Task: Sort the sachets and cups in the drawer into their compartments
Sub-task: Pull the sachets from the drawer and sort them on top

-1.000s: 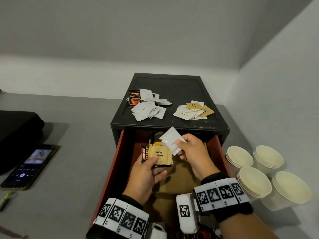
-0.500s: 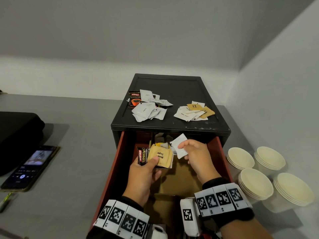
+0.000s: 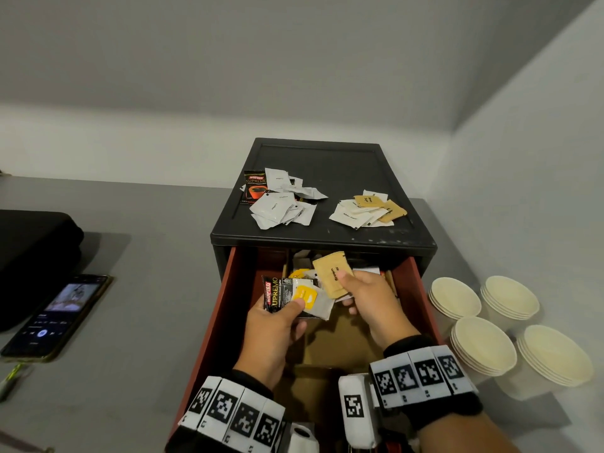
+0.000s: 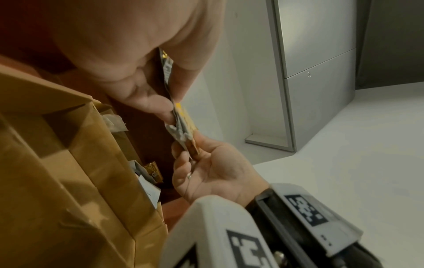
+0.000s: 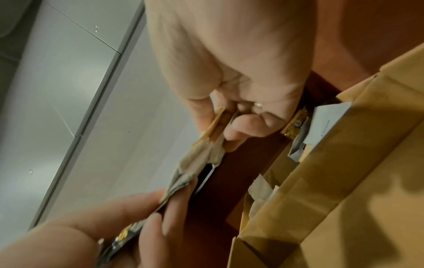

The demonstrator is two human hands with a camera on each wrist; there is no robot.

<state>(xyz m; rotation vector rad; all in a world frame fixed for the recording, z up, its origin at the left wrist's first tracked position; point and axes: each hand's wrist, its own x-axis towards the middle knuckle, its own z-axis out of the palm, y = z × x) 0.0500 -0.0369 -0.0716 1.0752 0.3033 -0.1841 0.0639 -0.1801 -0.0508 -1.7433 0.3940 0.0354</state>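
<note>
while the red drawer (image 3: 225,308) stands pulled out of the black cabinet (image 3: 323,238), four stacks of paper cups (image 3: 483,343) are counted on the counter to its right, set close together in two rows of two. two heaps of sachets are seen on the cabinet top: a left heap (image 3: 281,204) of white sachets with one black kopiko sachet at its far left edge, and a right heap (image 3: 367,209) of white sachets with two or three brown ones mixed in; exact totals cannot be counted, since the sachets overlap.

over the drawer, a small bundle of sachets (image 3: 294,297) is pinched by the left hand (image 3: 273,335), thumb on top and fingers curled beneath; a black kopiko sachet, a white one with a yellow patch and at least one more white one can be made out in it. one brown sachet (image 3: 333,273) is pinched by the right hand (image 3: 372,305) between thumb and curled fingers, tilted up, its lower edge overlapping the bundle.

more sachets (image 3: 304,256) lie in the back compartments of the drawer, largely hidden under the cabinet edge and the hands. brown cardboard dividers (image 4: 69,163) line the drawer. both wrist views are filled by blurred skin and cardboard.
</note>
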